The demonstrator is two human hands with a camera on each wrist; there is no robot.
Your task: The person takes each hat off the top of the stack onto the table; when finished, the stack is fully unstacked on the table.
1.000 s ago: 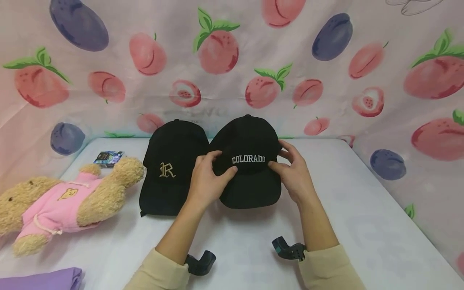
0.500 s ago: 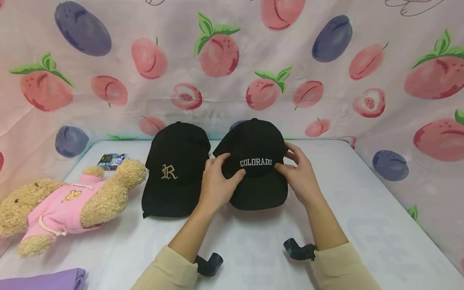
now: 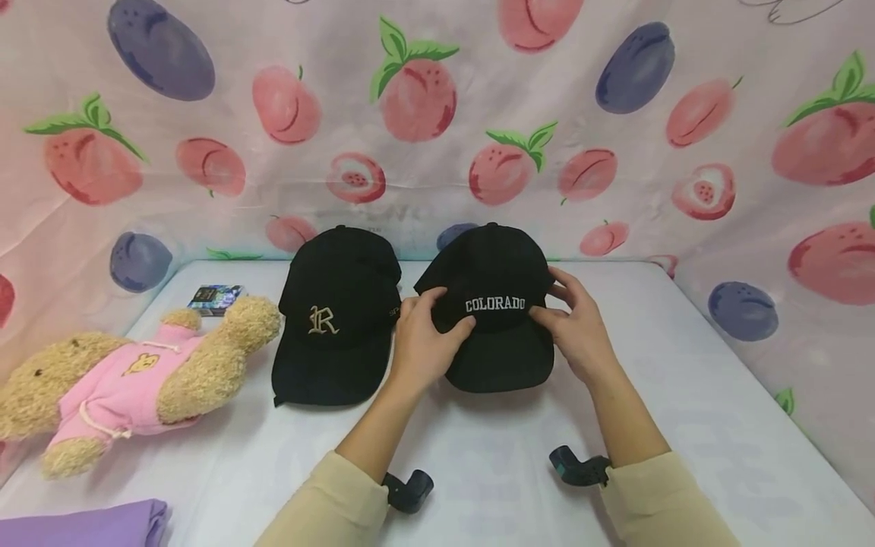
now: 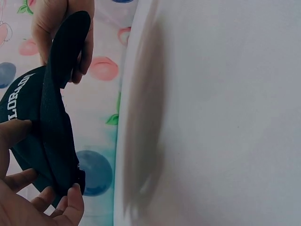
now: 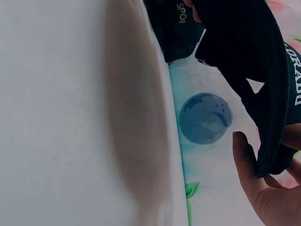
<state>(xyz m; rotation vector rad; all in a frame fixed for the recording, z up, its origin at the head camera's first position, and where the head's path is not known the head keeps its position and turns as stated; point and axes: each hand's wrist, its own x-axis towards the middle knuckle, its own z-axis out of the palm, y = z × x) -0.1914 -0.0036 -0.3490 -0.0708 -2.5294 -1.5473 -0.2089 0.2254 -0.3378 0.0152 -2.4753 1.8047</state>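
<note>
head | held cap (image 3: pixel 499 277) | black | white "colorado" lettering (image 3: pixel 495 305) | rounded brim (image 3: pixel 504 361)

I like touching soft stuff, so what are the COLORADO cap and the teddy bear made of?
COLORADO baseball cap: probably matte black cloth, since it barely shines; its white letters look stitched. Teddy bear: seemingly plush, with a dull, fuzzy finish of curly tan tufts.

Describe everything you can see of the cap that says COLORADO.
The COLORADO cap is black, apparently fabric, with a rounded crown, top button, curved bill and white lettering across the front. It is raised off the white table, lettering facing the head camera, bill toward the person. The left hand and right hand grip its sides, thumbs on the front. It sits to the right of the gold-R cap.
</note>
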